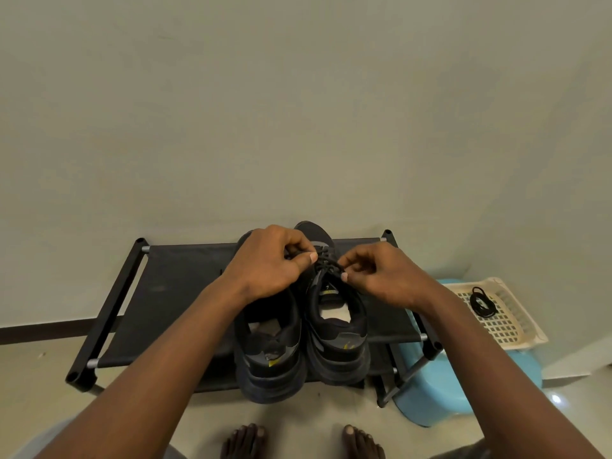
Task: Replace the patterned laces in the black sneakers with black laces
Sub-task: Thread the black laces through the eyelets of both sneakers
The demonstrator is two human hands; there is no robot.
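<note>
Both hands are working the right-hand sneaker, which sits heel toward the person and toe toward the wall on a black rack. Left hand: fingers curled, thumb and forefinger pinching the lace. Right hand: same pinch on the other side. The lace spans straight between the two sets of fingertips, crosswise to the shoe's long axis, with both hands equally near. It looks dark; patterned or plain, can't tell. The other sneaker is under the left wrist, touching its mate. A coiled black lace lies well right of the right fingers in a cream basket, so the right hand is nearer. Small tongue mark and yellow heel tags, nothing readable.
</note>
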